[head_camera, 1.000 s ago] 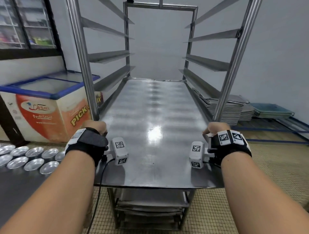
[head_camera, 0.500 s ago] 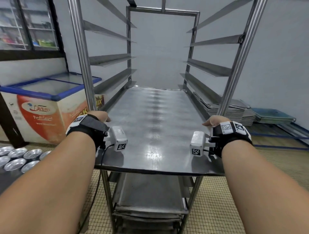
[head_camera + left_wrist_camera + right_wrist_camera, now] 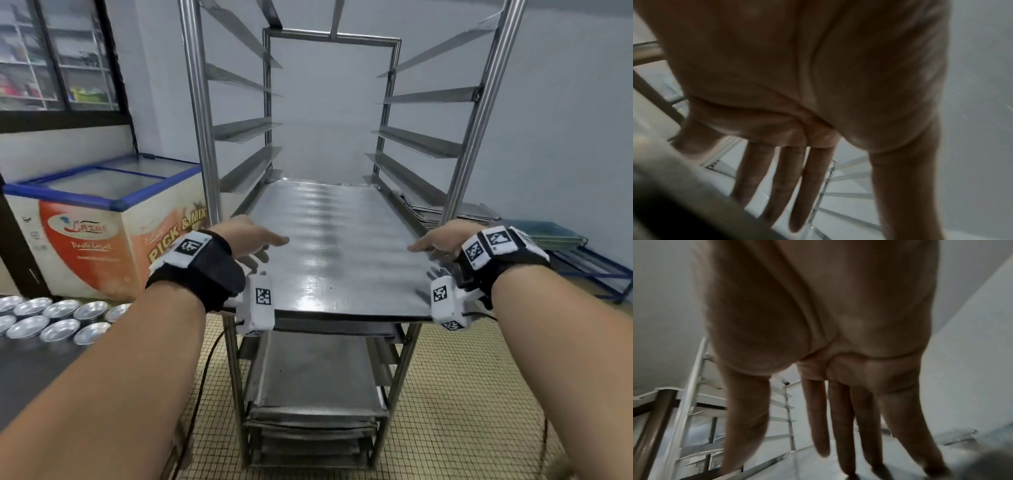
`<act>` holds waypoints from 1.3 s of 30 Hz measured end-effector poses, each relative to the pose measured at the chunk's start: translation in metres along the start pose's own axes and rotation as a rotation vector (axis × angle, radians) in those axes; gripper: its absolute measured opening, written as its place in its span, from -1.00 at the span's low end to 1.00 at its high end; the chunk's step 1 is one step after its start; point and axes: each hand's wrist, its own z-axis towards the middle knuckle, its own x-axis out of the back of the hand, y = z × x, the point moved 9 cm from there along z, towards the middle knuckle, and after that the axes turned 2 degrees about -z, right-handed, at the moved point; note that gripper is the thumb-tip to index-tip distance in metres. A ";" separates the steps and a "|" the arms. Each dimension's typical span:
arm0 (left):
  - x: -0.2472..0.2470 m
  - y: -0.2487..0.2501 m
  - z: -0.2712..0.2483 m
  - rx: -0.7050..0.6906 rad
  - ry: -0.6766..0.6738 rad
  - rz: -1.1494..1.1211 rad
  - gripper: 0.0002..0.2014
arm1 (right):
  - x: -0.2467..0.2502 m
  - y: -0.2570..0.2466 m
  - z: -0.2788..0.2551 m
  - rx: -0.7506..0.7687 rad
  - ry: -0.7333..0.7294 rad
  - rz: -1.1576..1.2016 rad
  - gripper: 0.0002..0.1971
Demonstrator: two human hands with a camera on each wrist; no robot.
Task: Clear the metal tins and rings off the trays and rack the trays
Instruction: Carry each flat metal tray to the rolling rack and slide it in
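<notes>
Flat steel tray [image 3: 337, 246] in rack [image 3: 202, 113], hands seemingly flat

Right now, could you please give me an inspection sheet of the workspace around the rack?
Surface: tiled floor; no table in view.
Job's things: bare tray lies on the rack runners, near end sticking out; more trays on lower runners; round tins in rows at lower left.
Clutter: stack of flat trays on the floor to the right of the rack.
Grips: left hand and right hand open, fingers straight, over the tray's side edges.
Cables: black cable hangs from the left wrist.
Surroundings: chest freezer on the left, grey wall behind.
</notes>
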 end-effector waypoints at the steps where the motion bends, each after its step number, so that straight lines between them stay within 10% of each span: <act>1: -0.005 0.001 -0.011 -0.023 -0.034 0.074 -0.47 | -0.003 0.001 -0.012 0.017 -0.018 0.006 -0.55; 9: -0.042 0.000 -0.090 -0.246 -0.106 0.486 -0.20 | -0.036 -0.005 -0.117 0.302 -0.058 -0.210 -0.38; 14: -0.047 -0.008 -0.099 -0.369 0.084 0.508 -0.56 | -0.062 -0.002 -0.152 0.436 0.049 -0.311 -0.39; 20: -0.051 -0.015 -0.090 -0.401 0.150 0.489 -0.69 | -0.080 0.009 -0.134 0.528 0.347 -0.381 -0.64; 39: -0.042 -0.003 0.035 -0.392 0.180 0.476 -0.57 | -0.079 -0.037 -0.021 0.632 0.462 -0.494 -0.78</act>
